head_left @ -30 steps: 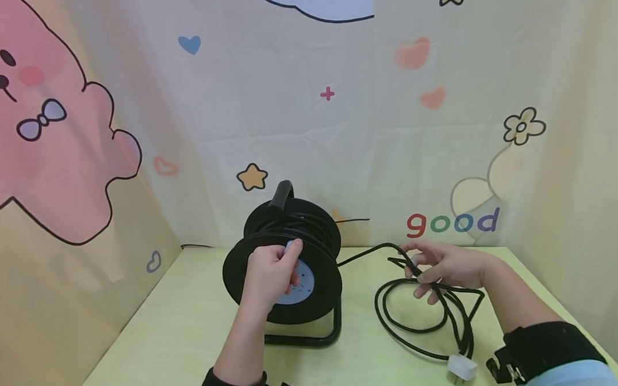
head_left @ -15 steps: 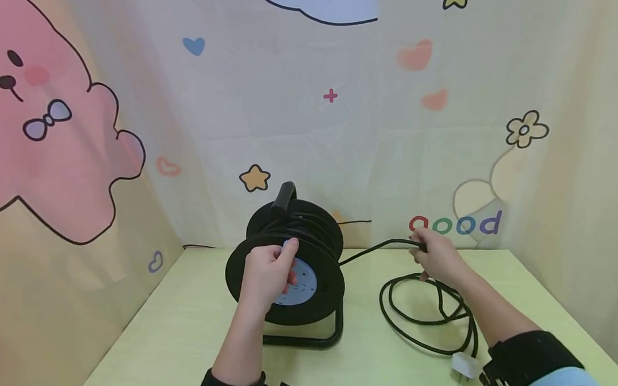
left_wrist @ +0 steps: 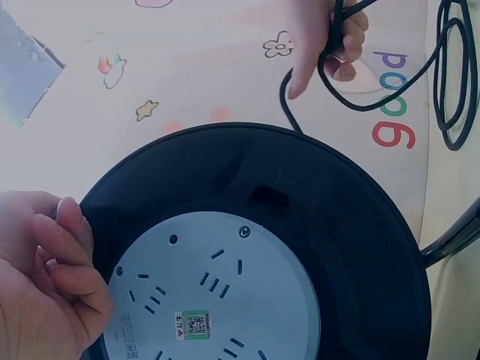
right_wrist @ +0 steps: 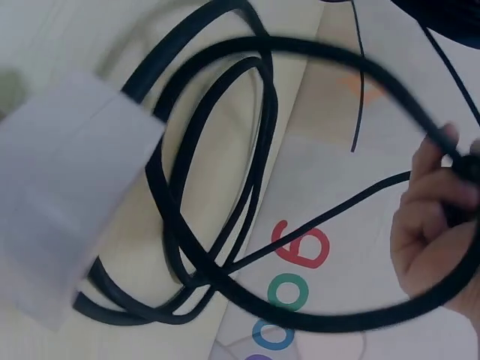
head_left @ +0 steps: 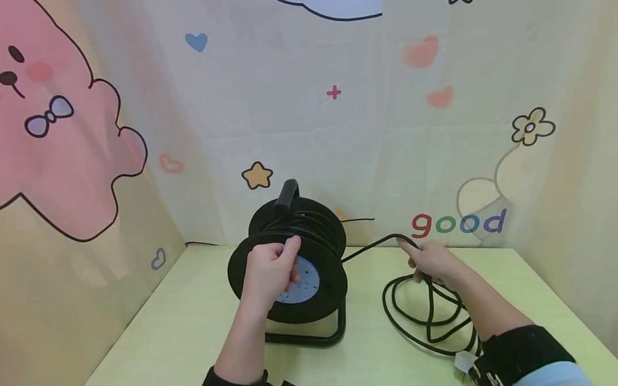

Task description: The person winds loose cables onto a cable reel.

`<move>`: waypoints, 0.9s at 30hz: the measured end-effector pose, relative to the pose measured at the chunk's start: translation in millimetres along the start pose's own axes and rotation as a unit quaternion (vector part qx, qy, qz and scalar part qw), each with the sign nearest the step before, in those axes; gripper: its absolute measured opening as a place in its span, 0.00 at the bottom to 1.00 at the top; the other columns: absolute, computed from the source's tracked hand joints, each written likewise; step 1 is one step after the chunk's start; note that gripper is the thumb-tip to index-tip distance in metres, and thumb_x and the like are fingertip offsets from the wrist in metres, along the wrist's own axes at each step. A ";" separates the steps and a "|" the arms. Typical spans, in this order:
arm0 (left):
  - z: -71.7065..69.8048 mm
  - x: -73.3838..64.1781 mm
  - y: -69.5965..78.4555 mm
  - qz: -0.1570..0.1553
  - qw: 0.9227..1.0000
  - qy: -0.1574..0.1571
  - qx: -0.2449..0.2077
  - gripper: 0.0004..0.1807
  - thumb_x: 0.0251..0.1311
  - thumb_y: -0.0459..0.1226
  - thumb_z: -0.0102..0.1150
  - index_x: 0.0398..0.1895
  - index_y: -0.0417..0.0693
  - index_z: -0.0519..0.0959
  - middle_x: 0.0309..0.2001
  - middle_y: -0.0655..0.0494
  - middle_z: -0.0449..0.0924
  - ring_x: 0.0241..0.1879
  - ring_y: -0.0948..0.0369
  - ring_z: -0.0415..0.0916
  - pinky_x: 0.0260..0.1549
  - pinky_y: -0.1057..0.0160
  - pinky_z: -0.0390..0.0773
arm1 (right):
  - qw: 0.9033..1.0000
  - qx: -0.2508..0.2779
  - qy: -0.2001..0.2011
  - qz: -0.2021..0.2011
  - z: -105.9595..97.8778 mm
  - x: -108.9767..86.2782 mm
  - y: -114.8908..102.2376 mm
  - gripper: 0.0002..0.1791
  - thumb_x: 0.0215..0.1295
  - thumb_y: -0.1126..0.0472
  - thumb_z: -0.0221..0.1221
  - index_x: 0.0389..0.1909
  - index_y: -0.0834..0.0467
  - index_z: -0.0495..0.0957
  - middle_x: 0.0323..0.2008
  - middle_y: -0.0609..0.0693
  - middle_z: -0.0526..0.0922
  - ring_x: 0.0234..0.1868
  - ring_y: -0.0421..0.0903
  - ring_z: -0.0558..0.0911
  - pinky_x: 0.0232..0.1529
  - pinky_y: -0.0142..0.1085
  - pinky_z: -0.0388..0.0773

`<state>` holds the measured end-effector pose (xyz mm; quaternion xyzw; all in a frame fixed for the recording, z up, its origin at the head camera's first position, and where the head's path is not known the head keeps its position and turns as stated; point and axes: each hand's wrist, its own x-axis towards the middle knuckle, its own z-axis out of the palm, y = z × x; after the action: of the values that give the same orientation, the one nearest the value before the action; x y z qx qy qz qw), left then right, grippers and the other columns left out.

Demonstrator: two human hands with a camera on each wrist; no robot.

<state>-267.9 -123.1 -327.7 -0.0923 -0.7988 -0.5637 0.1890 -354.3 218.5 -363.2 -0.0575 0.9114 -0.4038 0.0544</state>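
Observation:
A black cable reel [head_left: 331, 286] stands on its tubular frame, cable wound between its two discs. Its front disc carries a round light-blue socket panel [left_wrist: 217, 300]. My left hand [head_left: 268, 275] has its fingers curled at the front disc, gripping the reel's winding knob, which is mostly hidden; a bit of blue shows by the thumb. From the reel, a black power cable [head_left: 371, 246] runs right to my right hand [head_left: 432, 262], which holds it with curled fingers. Below that hand lie loose cable loops [head_left: 406, 332], ending in a white plug [right_wrist: 75, 195] near the right wrist.
The pale table [head_left: 158, 324] meets a printed curtain [head_left: 291, 117] behind the reel. A carrying handle [head_left: 288, 196] rises from the reel's top. A thin dark wire [head_left: 358, 220] shows behind the reel against the curtain.
My right hand, loosely open over the coil earlier, took hold of the cable, lifted it and then came slightly lower. The loose loops shifted. The left hand and reel stayed in place.

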 end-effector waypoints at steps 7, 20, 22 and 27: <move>1.3 -0.6 2.2 -0.001 1.000 -0.008 0.003 0.32 0.62 0.61 0.51 0.13 0.46 0.75 0.12 0.50 0.75 0.11 0.52 0.70 0.09 0.62 0.63 | 0.962 0.231 -0.127 -0.068 -13.5 -4.4 7.7 0.22 0.70 0.47 0.54 0.37 0.66 0.72 0.28 0.52 0.77 0.22 0.42 0.71 0.21 0.29 0.69; 2.5 -0.6 2.0 0.000 1.000 -0.009 0.004 0.32 0.61 0.62 0.51 0.13 0.47 0.76 0.12 0.50 0.75 0.11 0.52 0.70 0.08 0.63 0.61 | 0.811 0.453 -0.300 -0.219 -14.0 -10.8 25.7 0.25 0.75 0.73 0.31 0.71 0.69 0.44 0.49 0.64 0.74 0.43 0.59 0.79 0.47 0.49 0.77; 3.0 -1.0 2.1 0.000 1.000 -0.011 0.004 0.32 0.62 0.62 0.52 0.13 0.46 0.75 0.12 0.50 0.75 0.10 0.52 0.69 0.08 0.63 0.61 | 0.834 0.418 -0.281 -0.227 -13.1 -10.0 28.7 0.25 0.74 0.74 0.35 0.71 0.67 0.48 0.47 0.62 0.75 0.40 0.58 0.79 0.44 0.49 0.78; 4.2 -1.5 2.1 0.003 1.000 -0.013 0.004 0.32 0.62 0.61 0.52 0.12 0.47 0.75 0.11 0.51 0.75 0.10 0.52 0.69 0.08 0.63 0.60 | 0.925 0.287 -0.174 -0.180 -13.2 -12.0 33.4 0.21 0.69 0.69 0.54 0.58 0.66 0.59 0.44 0.64 0.77 0.37 0.60 0.80 0.35 0.51 0.81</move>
<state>-266.6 -118.3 -327.7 -0.1011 -0.8033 -0.5586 0.1801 -346.5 252.2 -378.6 -0.2717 0.7072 -0.6345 0.1533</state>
